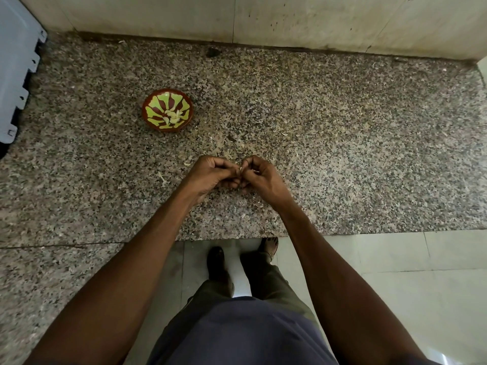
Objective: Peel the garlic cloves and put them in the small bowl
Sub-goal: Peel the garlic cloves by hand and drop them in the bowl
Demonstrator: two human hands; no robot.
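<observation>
A small brown bowl (pixel 147 111) with a green pattern sits on the speckled granite counter (pixel 342 154), left of centre. Several pale peeled garlic cloves (pixel 174 115) lie inside it. My left hand (pixel 210 175) and my right hand (pixel 259 177) meet over the counter's front part, fingers curled. Pinched between their fingertips is a small pale garlic clove (pixel 241 169), mostly hidden by the fingers.
Bits of garlic skin (pixel 164 180) lie scattered on the counter around my hands. A grey plastic object (pixel 15 75) stands at the far left. A pale wall (pixel 263 17) runs along the back. Below the counter edge are floor tiles and my feet (pixel 218 262).
</observation>
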